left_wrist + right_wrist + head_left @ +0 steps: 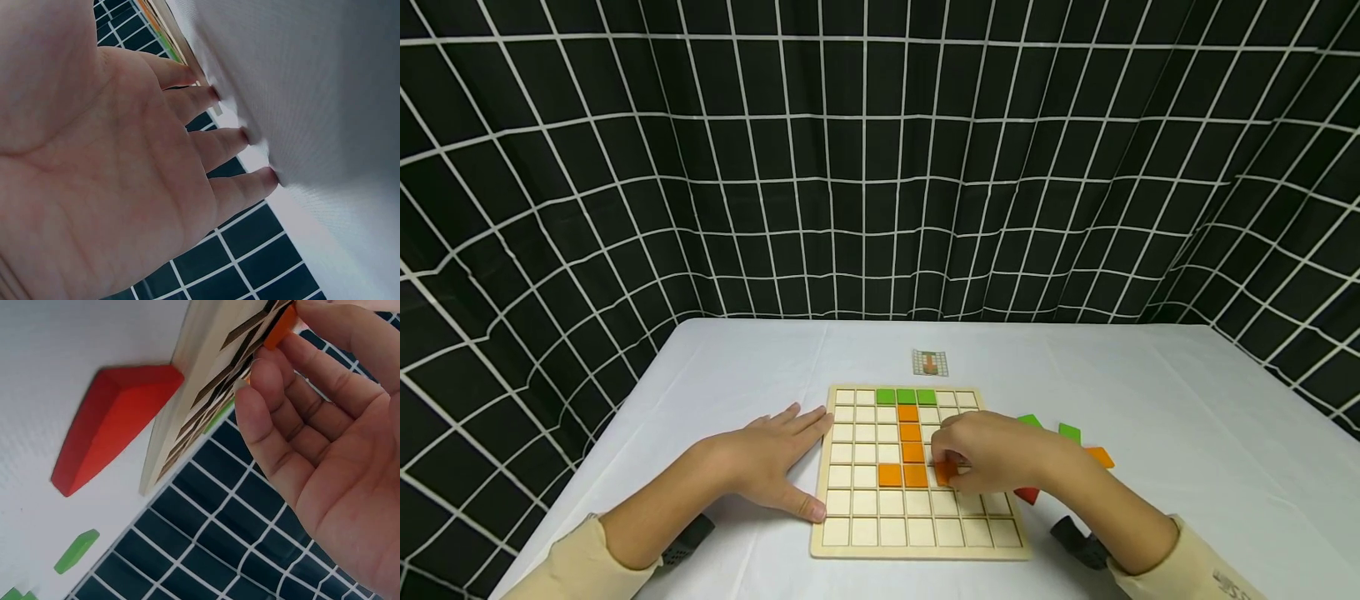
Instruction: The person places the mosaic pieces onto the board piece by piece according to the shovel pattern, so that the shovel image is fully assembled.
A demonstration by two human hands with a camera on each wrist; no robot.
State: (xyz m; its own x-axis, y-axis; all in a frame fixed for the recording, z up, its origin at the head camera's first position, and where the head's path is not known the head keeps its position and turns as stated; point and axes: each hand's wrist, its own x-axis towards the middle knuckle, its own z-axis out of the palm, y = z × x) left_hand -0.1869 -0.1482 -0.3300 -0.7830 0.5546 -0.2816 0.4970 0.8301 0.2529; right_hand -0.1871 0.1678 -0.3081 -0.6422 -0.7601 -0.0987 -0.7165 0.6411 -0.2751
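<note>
A wooden grid board (917, 529) lies flat on the table, with green tiles (906, 397) in its top row and a column of orange tiles (911, 432) below them. My right hand (992, 454) pinches an orange tile (945, 473) between thumb and fingers, at a cell in the lower row of orange. In the right wrist view that orange tile (279, 328) sits at the fingertips, close over the board. My left hand (767, 462) rests spread at the board's left edge, thumb and fingers touching the frame. Its fingertips (270, 178) press on the white cloth in the left wrist view.
A small printed pattern card (930, 362) lies behind the board. Loose tiles lie right of it: green (1070, 432), orange (1101, 457) and red (1027, 495), partly behind my right arm. A white cloth covers the table (760, 367); a black gridded curtain (865, 167) stands around it.
</note>
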